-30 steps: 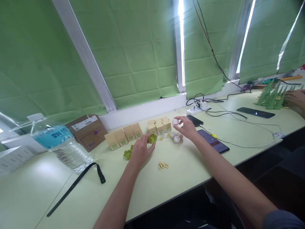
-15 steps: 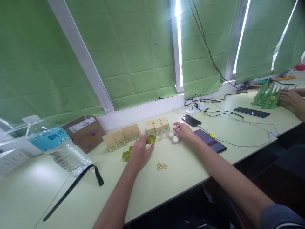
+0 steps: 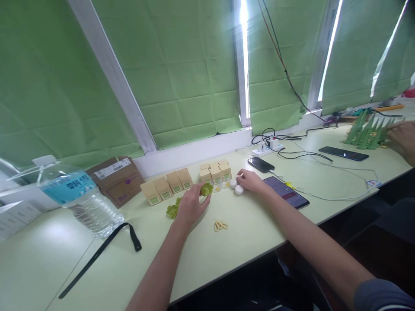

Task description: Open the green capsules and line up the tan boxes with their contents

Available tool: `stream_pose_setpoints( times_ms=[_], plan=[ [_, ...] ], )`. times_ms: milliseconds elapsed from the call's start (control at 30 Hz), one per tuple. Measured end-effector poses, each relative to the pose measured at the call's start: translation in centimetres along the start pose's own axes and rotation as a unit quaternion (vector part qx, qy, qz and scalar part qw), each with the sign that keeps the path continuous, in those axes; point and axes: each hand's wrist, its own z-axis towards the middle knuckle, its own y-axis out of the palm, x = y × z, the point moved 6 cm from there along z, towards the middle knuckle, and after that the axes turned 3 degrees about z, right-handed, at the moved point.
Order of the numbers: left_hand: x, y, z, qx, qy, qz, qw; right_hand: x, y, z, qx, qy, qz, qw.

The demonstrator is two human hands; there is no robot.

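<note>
My left hand point(image 3: 190, 206) rests on the pale green table point(image 3: 227, 242), its fingers closed on a green flower-shaped piece point(image 3: 206, 188). More green pieces point(image 3: 172, 210) lie just left of that hand. My right hand point(image 3: 249, 180) lies low on the table with curled fingers over small white round pieces point(image 3: 238, 190); what it grips is hidden. Small tan boxes with green labels stand in a row point(image 3: 167, 187) and in a cluster point(image 3: 215, 171) behind the hands. A small yellow piece point(image 3: 221, 225) lies in front of them.
A water bottle point(image 3: 78, 196) lies at left beside a cardboard box point(image 3: 115, 178) and a black strap point(image 3: 100, 255). Phones point(image 3: 261, 164) point(image 3: 287, 192) point(image 3: 343, 153), a power strip point(image 3: 267, 149) and cables sit at right. Another person's hand point(image 3: 402, 139) works by green spiked pieces point(image 3: 366, 131).
My right hand, which held a white round piece raised, has come down onto the table among the white pieces. My left hand has stayed on the green piece.
</note>
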Motion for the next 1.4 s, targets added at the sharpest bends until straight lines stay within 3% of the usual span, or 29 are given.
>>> stream_pose_setpoints(
  times_ms=[300, 433, 533, 633, 700, 767, 867, 933, 1233, 1400],
  plan=[
    [0.2, -0.1, 0.1, -0.01, -0.001, -0.006, 1.0, -0.6, -0.2, -0.3, -0.005, -0.008, 0.004, 1.0],
    [0.6, -0.2, 0.1, -0.021, 0.008, -0.011, 1.0, -1.0, -0.7, -0.3, 0.033, -0.03, 0.004, 0.999],
    [0.9, 0.0, 0.1, -0.028, 0.02, -0.018, 0.999, -2.2, -1.4, -0.6, 0.088, -0.079, 0.043, 0.992],
    [1.1, 0.2, 0.0, -0.039, 0.027, -0.019, 0.999, -4.6, -1.9, -1.8, 0.117, -0.171, 0.116, 0.971],
    [1.2, 0.4, 0.0, -0.045, 0.033, -0.021, 0.998, -6.7, -1.4, -2.9, 0.075, -0.229, 0.171, 0.955],
    [1.2, 0.5, -0.1, -0.047, 0.039, -0.03, 0.998, -8.6, -0.1, -4.2, -0.011, -0.267, 0.209, 0.941],
    [1.2, 0.5, -0.1, -0.049, 0.04, -0.042, 0.997, -10.7, 2.1, -6.0, -0.127, -0.291, 0.215, 0.923],
    [1.0, 0.6, -0.2, -0.057, 0.035, -0.047, 0.997, -11.2, 3.1, -6.7, -0.172, -0.29, 0.214, 0.917],
    [1.5, 1.1, -0.3, -0.086, 0.057, -0.076, 0.992, -10.9, 3.2, -6.6, -0.185, -0.277, 0.178, 0.926],
    [0.5, 1.3, -0.4, -0.072, 0.01, -0.075, 0.994, -10.4, 2.9, -6.3, -0.173, -0.249, 0.182, 0.935]
  ],
)
